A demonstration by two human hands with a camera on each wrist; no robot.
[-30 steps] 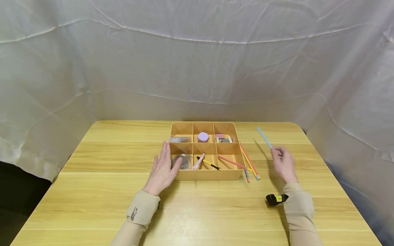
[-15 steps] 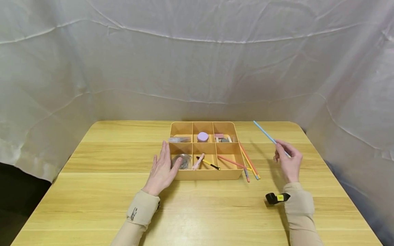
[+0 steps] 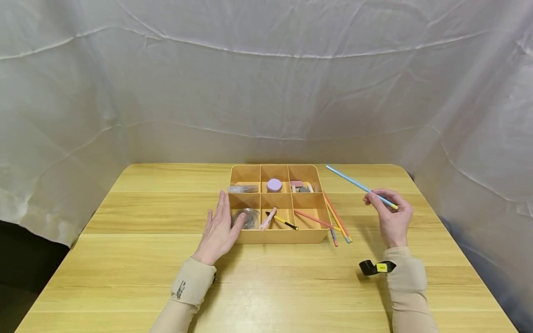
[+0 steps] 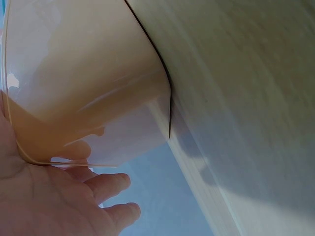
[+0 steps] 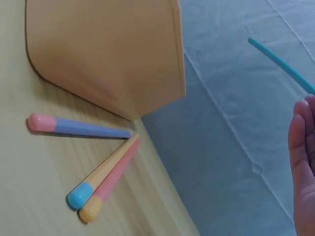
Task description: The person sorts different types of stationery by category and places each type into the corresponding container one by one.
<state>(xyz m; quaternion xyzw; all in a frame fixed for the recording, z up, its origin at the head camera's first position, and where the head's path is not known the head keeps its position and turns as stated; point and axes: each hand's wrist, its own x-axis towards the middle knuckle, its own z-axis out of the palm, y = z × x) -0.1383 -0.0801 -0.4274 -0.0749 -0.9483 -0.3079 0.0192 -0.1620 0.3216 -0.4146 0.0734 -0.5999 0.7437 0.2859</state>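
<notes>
High over the right of the table, my right hand [image 3: 393,217] pinches a blue pencil [image 3: 347,177] with a yellow end. The pencil slants up and left, apart from the orange compartment box [image 3: 283,237]. In the right wrist view, part of this hand [image 5: 305,157] and the far length of the pencil [image 5: 278,60] show. My left hand [image 3: 218,231] rests along the box's left wall, fingers straight, thumb over the front-left corner. The left wrist view shows its fingers by the box wall [image 4: 98,64]. A red pencil [image 3: 312,218] leans out of the front-right compartment.
Several pencils [image 3: 339,224] lie against the box's right side. Inside are a clear round case [image 3: 251,218], a pink pen [image 3: 268,218], a yellow-black pen [image 3: 285,223], a lilac round tub [image 3: 274,185] and small blocks [image 3: 296,184]. Grey cloth [image 3: 266,101] hangs behind the table.
The blue pencil has swung from steep to flatter, its far tip moving left, and its yellow end now shows behind the right hand's fingers. The left hand and box have stayed put.
</notes>
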